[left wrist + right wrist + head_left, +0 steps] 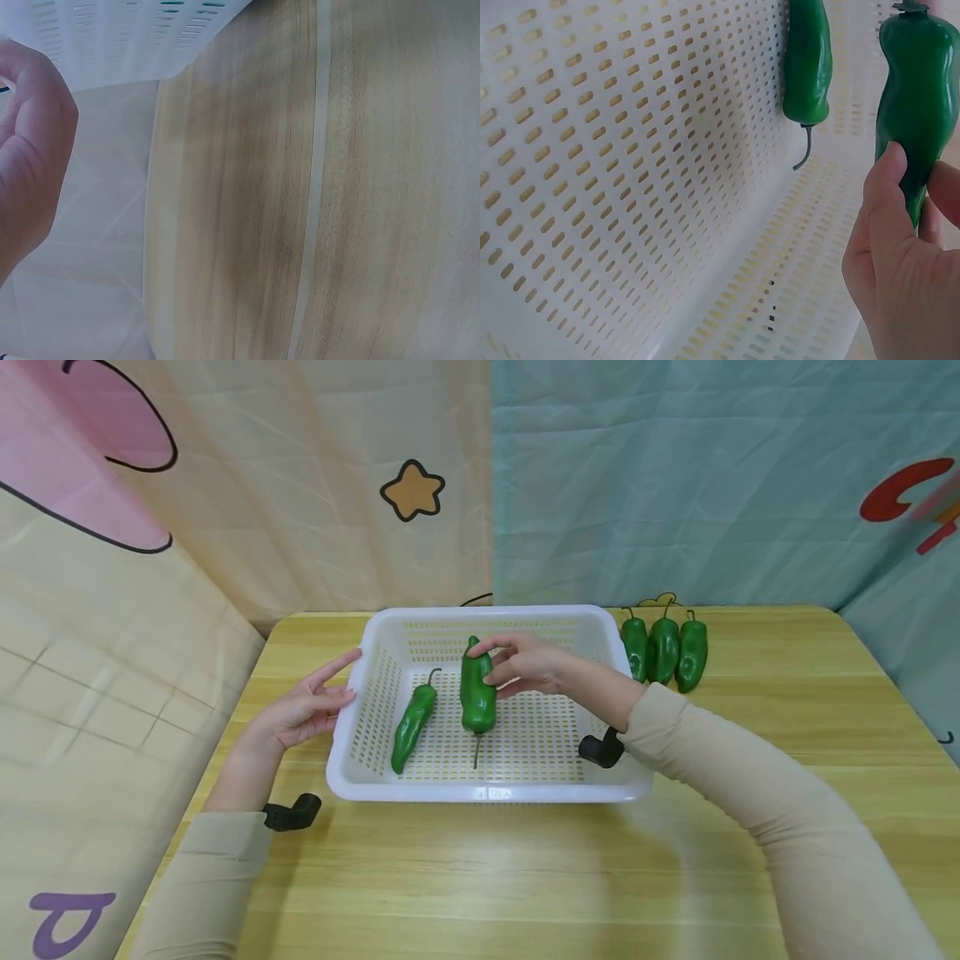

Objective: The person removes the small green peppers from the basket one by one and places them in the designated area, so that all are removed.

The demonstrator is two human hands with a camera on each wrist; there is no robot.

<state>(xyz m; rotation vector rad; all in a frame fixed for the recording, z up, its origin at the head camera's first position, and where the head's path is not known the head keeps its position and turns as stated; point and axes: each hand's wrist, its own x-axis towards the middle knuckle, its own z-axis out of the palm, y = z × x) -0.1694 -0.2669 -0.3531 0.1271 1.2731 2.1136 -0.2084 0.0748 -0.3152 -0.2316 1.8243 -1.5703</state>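
Note:
A white perforated basket (487, 792) holds one green pepper (413, 728) lying at its left side, stem toward the back. My right hand (525, 665) pinches a second green pepper (478, 693) between thumb and fingers over the basket, stem toward me. In the right wrist view that held pepper (916, 82) is upright in the hand (907, 262), apart from the other pepper (808, 67). My left hand (303, 706) touches the basket's left rim with extended fingers; the left wrist view shows part of this hand (34, 150) beside the basket wall (112, 45).
Three green peppers (663, 650) lie side by side on the wooden table (480, 877), just right of the basket near the back edge. Printed curtains (675, 485) hang behind the table and at its sides.

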